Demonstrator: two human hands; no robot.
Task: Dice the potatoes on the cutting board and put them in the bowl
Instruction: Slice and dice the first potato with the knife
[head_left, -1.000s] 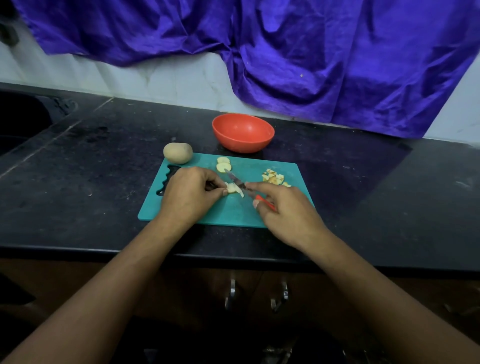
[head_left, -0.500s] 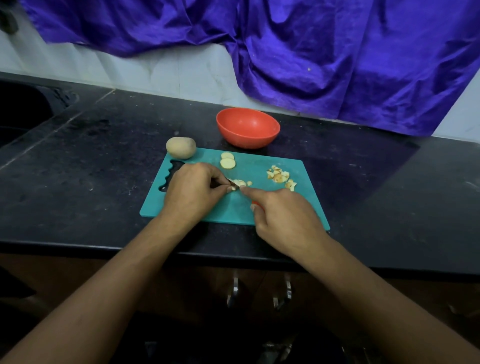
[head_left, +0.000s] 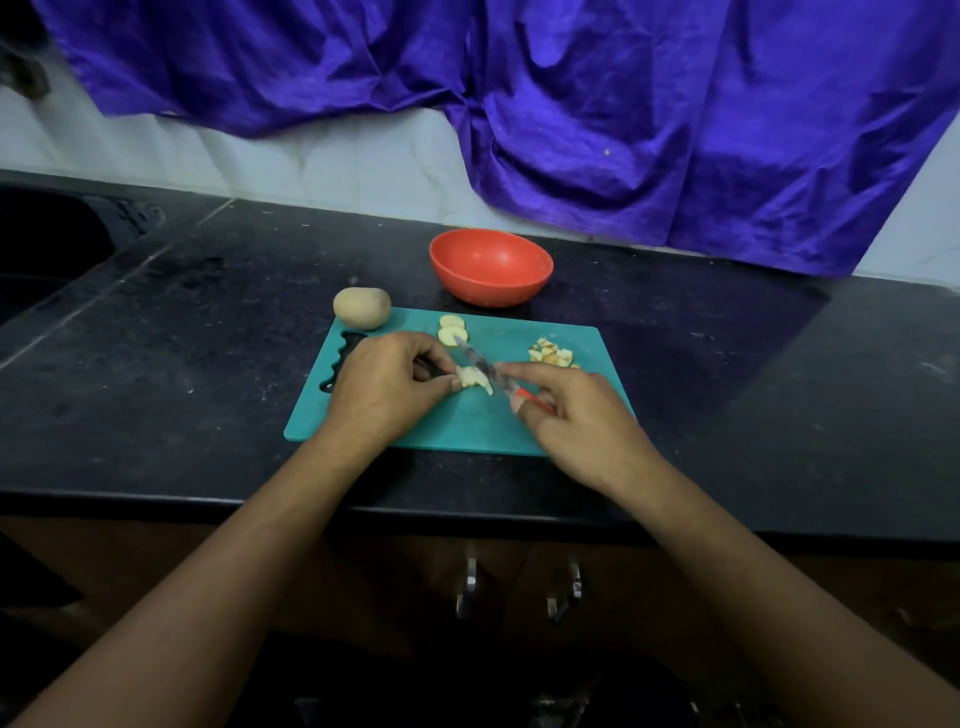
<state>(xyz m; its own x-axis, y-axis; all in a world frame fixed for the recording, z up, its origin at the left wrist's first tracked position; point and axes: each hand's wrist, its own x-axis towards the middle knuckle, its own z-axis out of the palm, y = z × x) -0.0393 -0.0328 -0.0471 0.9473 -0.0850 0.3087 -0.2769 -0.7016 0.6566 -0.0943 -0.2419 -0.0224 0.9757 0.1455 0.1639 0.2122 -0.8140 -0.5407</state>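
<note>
Two bare forearms, bare left hand (head_left: 384, 389), bare right hand (head_left: 584, 423)

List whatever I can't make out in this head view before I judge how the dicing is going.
- Knife: the blade is smeared by motion blur, and the red handle is mostly covered by the right hand.
- Potato piece: partly under fingertips of the left hand, so its cuts are unclear.
- Diced pile: the pieces are too small to count.
- Bowl: the near part of its inside is hidden by its own wall.

bowl (head_left: 490, 267) behind cutting board (head_left: 467, 426), whole potato (head_left: 361, 307) at its left
</note>
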